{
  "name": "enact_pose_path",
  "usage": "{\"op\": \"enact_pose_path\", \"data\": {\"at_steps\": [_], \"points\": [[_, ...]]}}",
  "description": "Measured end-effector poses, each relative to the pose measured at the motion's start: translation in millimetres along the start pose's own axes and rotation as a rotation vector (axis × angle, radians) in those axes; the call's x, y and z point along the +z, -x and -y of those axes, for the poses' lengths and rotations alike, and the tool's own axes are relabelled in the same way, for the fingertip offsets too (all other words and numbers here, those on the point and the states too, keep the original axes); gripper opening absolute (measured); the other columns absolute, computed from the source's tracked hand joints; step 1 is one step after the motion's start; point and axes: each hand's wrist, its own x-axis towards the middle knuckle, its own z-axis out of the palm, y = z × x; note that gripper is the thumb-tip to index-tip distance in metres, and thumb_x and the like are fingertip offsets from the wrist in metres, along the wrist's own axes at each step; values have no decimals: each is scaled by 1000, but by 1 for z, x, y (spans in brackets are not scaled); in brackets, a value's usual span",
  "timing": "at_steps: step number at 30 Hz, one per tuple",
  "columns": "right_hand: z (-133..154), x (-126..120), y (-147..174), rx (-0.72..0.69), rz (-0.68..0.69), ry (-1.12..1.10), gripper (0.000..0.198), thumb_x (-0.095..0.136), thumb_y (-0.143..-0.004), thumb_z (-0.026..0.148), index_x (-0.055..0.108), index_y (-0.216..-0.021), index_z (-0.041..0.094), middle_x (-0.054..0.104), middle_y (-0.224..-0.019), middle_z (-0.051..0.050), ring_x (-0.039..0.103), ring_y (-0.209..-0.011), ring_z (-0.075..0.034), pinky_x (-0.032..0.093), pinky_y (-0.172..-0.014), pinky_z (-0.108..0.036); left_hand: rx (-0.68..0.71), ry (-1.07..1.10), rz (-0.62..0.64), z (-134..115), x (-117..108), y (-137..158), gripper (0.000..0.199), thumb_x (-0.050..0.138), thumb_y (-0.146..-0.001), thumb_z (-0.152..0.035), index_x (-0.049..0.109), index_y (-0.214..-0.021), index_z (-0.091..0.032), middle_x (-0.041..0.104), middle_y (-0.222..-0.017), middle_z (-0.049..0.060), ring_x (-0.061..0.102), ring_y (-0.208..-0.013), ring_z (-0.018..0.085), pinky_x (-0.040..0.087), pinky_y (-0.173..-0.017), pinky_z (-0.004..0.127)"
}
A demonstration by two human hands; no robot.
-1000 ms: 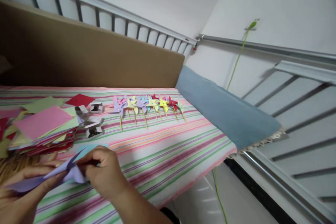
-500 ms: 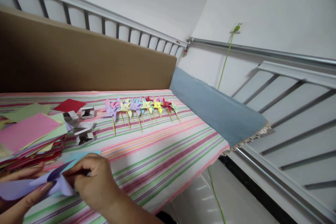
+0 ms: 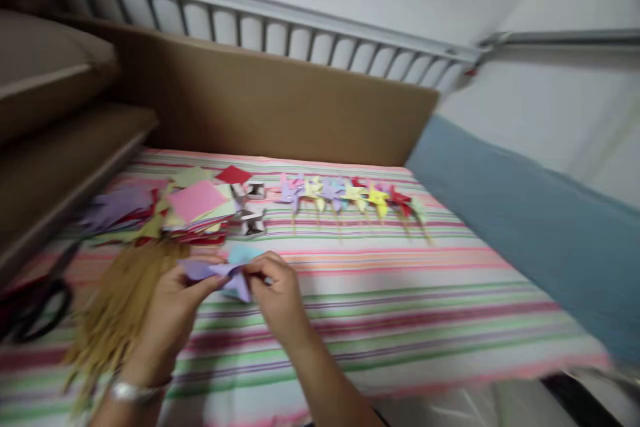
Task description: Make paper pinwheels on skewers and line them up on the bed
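Note:
Between my two hands is a piece of purple paper (image 3: pixel 220 270) with its corners folded inward, like a pinwheel head. My left hand (image 3: pixel 183 290) pinches it from the left, thumb in front and fingers behind. From the other side, the fingertips of my right hand (image 3: pixel 273 283) are closed on its right part. Whether a small pin is between those fingers cannot be made out. A light blue sheet (image 3: pixel 244 253) lies on the striped cloth (image 3: pixel 380 327) just behind the purple paper. A bundle of thin wooden sticks (image 3: pixel 125 293) lies beside my left forearm.
Several paper pinwheels on sticks (image 3: pixel 355 197) lie in a row at the back. Stacked coloured paper (image 3: pixel 197 200), small open boxes (image 3: pixel 253 223) and purple paper pieces (image 3: pixel 117 207) lie left of them. Scissors (image 3: pixel 45 303) are at far left. A brown board (image 3: pixel 280 107) stands behind.
The view has swung left and back, bringing the sticks, scissors and purple pieces into sight. Both hands still hold the purple paper.

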Motion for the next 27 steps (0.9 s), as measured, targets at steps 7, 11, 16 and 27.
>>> {"op": "enact_pose_path", "data": {"at_steps": [7, 11, 16, 27], "points": [[2, -2, -5, 75, 98, -41, 18, 56, -72, 11, 71, -72, 22, 58, -69, 0, 55, -65, -12, 42, -59, -23, -5, 85, 139, -5, -1, 0, 16, 77, -58, -18, 70, -73, -18, 65, -76, 2, 59, -75, 16, 46, -70, 27], [3, -2, -5, 69, 91, -18, 16, 58, -71, 12, 71, -70, 21, 58, -68, 0, 55, -65, -12, 42, -58, -23, 1, 109, 160, -5, -1, 1, 15, 76, -60, -19, 70, -74, -18, 64, -75, 2, 58, -74, 15, 45, -69, 27], [5, 0, -4, 67, 81, -4, 16, 57, -72, 13, 70, -67, 21, 58, -67, -1, 54, -64, -12, 42, -59, -23, -32, 102, 117, -5, -1, 1, 18, 78, -56, -21, 70, -71, -17, 66, -75, 4, 59, -74, 17, 46, -69, 28], [5, 3, -2, 69, 57, 9, 19, 54, -72, 10, 70, -69, 20, 59, -69, -1, 56, -67, -12, 44, -61, -23, -74, 88, 78, -3, -2, 1, 21, 79, -54, -21, 69, -72, -18, 66, -76, 2, 59, -74, 16, 46, -69, 27]]}}
